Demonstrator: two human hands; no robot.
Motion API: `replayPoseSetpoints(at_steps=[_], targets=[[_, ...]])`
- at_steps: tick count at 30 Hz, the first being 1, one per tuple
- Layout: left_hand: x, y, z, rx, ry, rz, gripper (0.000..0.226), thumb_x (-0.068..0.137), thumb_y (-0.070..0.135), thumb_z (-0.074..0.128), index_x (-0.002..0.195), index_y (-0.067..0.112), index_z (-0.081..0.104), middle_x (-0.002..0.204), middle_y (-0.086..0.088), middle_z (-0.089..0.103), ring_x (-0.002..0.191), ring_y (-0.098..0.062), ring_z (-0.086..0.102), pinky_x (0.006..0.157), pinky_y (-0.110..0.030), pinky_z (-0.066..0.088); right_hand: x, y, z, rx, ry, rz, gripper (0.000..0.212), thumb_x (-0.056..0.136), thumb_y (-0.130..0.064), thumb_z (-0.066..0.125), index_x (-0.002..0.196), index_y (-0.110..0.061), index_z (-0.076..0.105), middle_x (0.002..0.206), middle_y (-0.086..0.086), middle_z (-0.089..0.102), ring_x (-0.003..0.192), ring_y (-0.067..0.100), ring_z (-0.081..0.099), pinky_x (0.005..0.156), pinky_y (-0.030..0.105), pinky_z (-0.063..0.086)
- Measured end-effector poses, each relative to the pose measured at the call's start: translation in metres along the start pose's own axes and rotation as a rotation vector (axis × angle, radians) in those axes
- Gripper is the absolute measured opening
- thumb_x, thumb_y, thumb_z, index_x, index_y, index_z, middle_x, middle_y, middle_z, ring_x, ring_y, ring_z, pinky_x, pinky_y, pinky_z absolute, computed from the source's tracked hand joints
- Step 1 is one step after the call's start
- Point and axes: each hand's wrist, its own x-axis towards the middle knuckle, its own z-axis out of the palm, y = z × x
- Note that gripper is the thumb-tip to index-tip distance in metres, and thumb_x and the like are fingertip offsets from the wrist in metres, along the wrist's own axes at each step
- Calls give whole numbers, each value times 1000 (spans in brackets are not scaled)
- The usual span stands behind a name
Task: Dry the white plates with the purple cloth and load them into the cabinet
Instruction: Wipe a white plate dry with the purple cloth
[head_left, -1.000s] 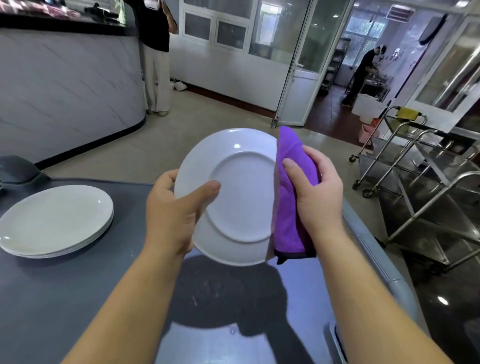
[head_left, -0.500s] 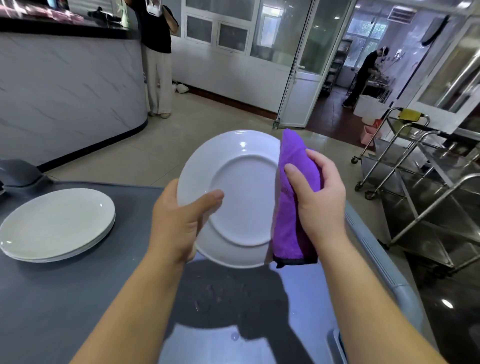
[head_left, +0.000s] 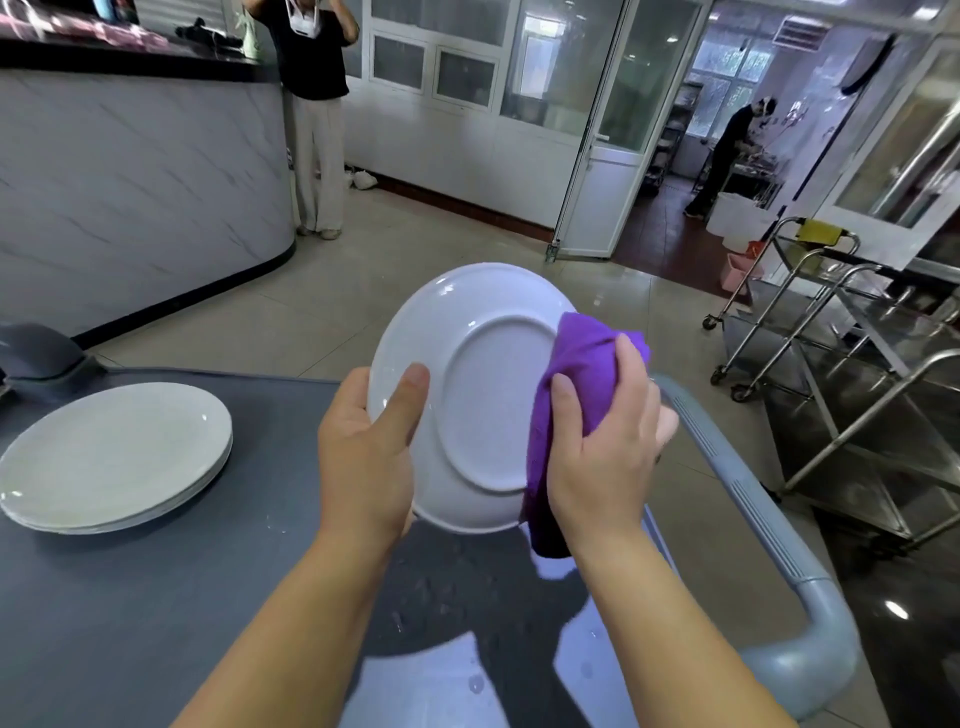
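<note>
While held up off the cart top, the white plate (head_left: 467, 395) stands nearly on edge, underside and foot ring facing the wearer, top rim leaning away and a little right. Left hand (head_left: 366, 457) grips its left rim, thumb pressed flat on the underside. Right hand (head_left: 602, 447) is clenched around the purple cloth (head_left: 576, 374), which wraps the plate's right rim and hangs below the hand.

Below: grey cart top (head_left: 130, 597), wet, with scattered droplets (head_left: 475, 683). Stack of white plates (head_left: 111, 457) lies flat at its left, well apart from the held one. Pale blue cart handle (head_left: 753, 499) curves along the right.

Room: tiled floor, curved marble-look counter (head_left: 130, 182) with a person (head_left: 311, 114) standing beside it, steel trolleys (head_left: 857, 389) at right, open glass door (head_left: 618, 130) beyond.
</note>
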Motion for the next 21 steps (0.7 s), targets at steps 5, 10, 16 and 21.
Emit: replayPoseSetpoints(at_steps=[5, 10, 16, 21], targets=[[-2, -1, -2, -8, -15, -32, 15, 90, 26, 64, 78, 19, 59, 71, 3, 65, 66, -15, 60, 63, -35, 49, 12, -18, 9, -49, -153, -233, 56, 90, -48, 46, 140, -22, 47, 109, 9, 48, 95, 30, 48, 83, 33, 39], [4, 2, -11, -31, 34, -53, 17, 91, 25, 64, 76, 18, 60, 74, -1, 68, 70, -20, 62, 71, -43, 53, -5, -14, 5, 15, -383, -447, 48, 91, -45, 49, 138, -38, 41, 117, -2, 33, 101, 22, 52, 82, 27, 46], [10, 3, -22, -20, 58, -58, 17, 91, 27, 65, 76, 19, 60, 75, 0, 68, 70, -20, 62, 72, -44, 54, -25, 15, -2, 15, -483, -605, 39, 95, -43, 48, 134, -35, 45, 106, -2, 39, 81, 21, 53, 64, 33, 49], [4, -2, -19, 31, 17, -75, 19, 91, 28, 64, 75, 19, 58, 73, 1, 64, 69, -19, 57, 65, -39, 47, 4, 9, -1, -175, -312, -185, 50, 91, -45, 44, 138, -28, 48, 108, 5, 45, 87, 31, 56, 68, 33, 43]])
